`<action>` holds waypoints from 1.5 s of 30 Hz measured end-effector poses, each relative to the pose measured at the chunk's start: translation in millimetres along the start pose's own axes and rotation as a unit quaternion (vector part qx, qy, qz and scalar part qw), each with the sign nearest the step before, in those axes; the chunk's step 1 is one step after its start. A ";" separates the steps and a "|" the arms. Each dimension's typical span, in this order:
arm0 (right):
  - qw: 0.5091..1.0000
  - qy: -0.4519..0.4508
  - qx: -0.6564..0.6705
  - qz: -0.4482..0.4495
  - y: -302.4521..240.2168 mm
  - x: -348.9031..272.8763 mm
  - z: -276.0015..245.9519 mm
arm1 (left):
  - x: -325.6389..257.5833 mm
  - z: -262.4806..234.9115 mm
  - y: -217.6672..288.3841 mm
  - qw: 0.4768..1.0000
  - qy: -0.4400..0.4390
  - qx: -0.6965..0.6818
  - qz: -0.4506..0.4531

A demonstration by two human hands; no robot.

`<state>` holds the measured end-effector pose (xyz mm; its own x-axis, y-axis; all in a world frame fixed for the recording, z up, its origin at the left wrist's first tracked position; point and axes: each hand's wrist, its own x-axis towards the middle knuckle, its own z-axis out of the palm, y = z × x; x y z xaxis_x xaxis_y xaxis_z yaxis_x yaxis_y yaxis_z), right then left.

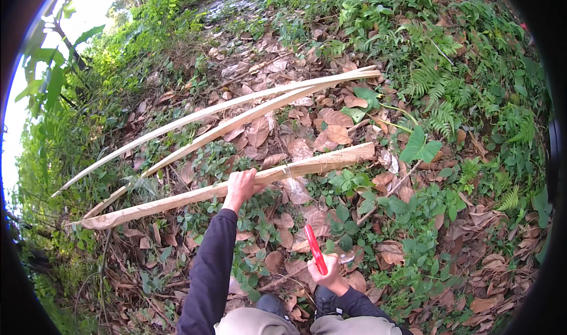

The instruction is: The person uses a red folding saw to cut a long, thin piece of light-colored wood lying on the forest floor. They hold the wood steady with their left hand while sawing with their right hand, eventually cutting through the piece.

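My left hand (241,188) is closed around a long, rough-sawn wooden plank (331,161) near its middle. The plank lies slanted over leaves and low plants, its right end farther from me. My right hand (331,273) grips a slim red tool (315,250) on the near side of the plank, apart from the wood. A thin line seems to run from the tool's tip up to the plank; whether it is a string or a narrow blade seen edge-on, I cannot tell. Beyond the plank lie two narrower wooden strips (195,121), (236,121), meeting at their right ends.
Dry brown leaves (336,128) and low green plants cover the ground. Ferns (440,93) grow thickly on the right, and bushes (56,134) stand along the left. My dark shoes (271,304) are close below my hands. A thin stick (390,190) lies right of the plank.
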<state>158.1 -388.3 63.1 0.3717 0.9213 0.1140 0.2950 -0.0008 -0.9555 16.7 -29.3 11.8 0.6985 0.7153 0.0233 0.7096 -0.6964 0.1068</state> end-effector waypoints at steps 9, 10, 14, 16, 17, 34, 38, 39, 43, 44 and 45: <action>0.999 0.050 -0.006 0.016 -11.4 -18.8 -16.9 | -10.8 6.0 -7.2 1.000 0.021 -0.005 0.002; 0.999 0.037 -0.012 0.005 -5.3 -30.3 -21.7 | -6.5 4.3 -6.9 1.000 0.023 -0.006 0.003; 0.999 0.020 -0.037 0.006 21.1 -51.6 -27.9 | -7.9 4.9 -0.1 1.000 0.002 -0.016 -0.006; 0.999 0.030 -0.037 -0.025 24.3 -46.1 -18.8 | -6.3 5.6 -7.3 1.000 -0.004 -0.013 -0.001; 0.998 0.033 -0.046 -0.042 38.3 -46.1 -13.7 | -5.3 4.6 -8.0 1.000 -0.017 -0.013 -0.002; 0.993 -0.043 -0.089 -0.059 18.0 -93.5 -53.7 | 1.5 4.1 -9.4 0.998 -0.053 -0.031 -0.021; 0.998 0.013 -0.058 -0.012 -12.4 -115.6 -72.8 | -2.7 3.9 -9.6 0.999 -0.031 -0.024 -0.013; 0.999 0.029 -0.037 -0.015 -18.8 -114.1 -74.3 | -3.5 4.1 -8.9 0.999 -0.026 -0.021 -0.010; 0.999 0.050 -0.008 -0.013 -32.9 -60.4 -64.4 | -3.4 3.1 -2.2 0.999 -0.036 -0.026 -0.004; 0.999 0.047 -0.001 -0.002 -29.2 -40.5 -56.2 | -6.9 2.2 -5.3 0.998 -0.057 -0.014 -0.008; 0.999 0.035 0.009 0.002 -15.1 -21.6 -47.0 | -6.6 0.7 -3.6 0.997 -0.072 -0.007 -0.008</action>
<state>187.0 -426.5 87.9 0.4338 0.8920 0.1274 0.2782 0.0019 -0.9605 9.6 -31.5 10.6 0.6931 0.7103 -0.1225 0.7208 -0.6827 0.1201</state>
